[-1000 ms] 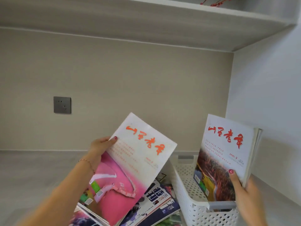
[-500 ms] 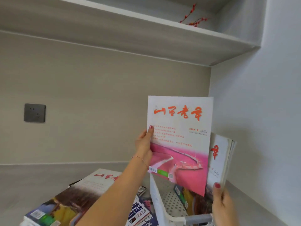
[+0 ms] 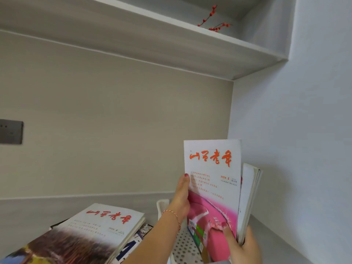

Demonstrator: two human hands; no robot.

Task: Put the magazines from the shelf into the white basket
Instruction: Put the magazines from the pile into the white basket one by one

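The pink-cover magazine (image 3: 213, 187) stood upright over the white basket (image 3: 182, 244), its lower edge already down between the basket walls. Half a second before, it was still higher and a little to the left of the basket; one second before, it was tilted over the pile on the shelf. So it had been carried across and turned straight, and I judge that the placing of this one was almost done, only the release was left.

The left hand (image 3: 181, 199) was closed on the left edge of this magazine, thumb on the cover and the other fingers hidden behind it. The right hand (image 3: 242, 244) was closed around the bottom of a second magazine (image 3: 249, 197), which stood just behind the pink one, nearly touching it, and its thumb pressed on the pink cover too. This second magazine was more exposed earlier; now mostly its page edges showed.

Counted: two magazines upright at the basket, and one basket. On the shelf (image 3: 38, 212), left of the basket, lay a pile with one brown-landscape magazine (image 3: 91, 233) on top and at least two more partly showing under it; the exact number I cannot tell. So several remained to move.

Farther out there were one grey wall socket (image 3: 10, 132) and, on the upper shelf, one sprig of red berries (image 3: 214, 21).
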